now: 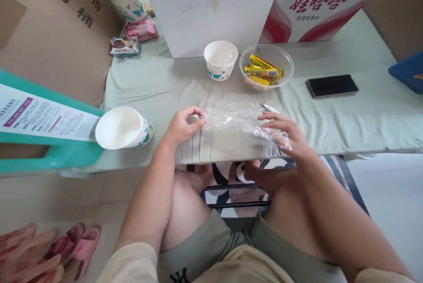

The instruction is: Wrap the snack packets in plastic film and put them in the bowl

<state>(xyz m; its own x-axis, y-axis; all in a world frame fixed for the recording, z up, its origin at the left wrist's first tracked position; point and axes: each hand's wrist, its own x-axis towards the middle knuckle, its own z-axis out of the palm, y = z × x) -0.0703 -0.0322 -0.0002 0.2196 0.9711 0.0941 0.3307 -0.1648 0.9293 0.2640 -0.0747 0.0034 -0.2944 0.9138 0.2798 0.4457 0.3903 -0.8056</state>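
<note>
A thin sheet of clear plastic film stretches between my two hands above the cloth-covered table. On its left edge, my left hand pinches the film between thumb and fingertips. Crumpled film gathers around the thumb and palm of my right hand, whose fingers extend over it. Just behind that hand lies a small white item with a metal tip, partly covered. Beyond the film stand a paper bowl with a blue leaf pattern and a clear plastic bowl holding several yellow-wrapped snack sticks.
Another patterned paper bowl tilts beside a teal-framed object on the left. A phone lies on the right. White boxes line the back. A paper cup and small packets sit at the back left.
</note>
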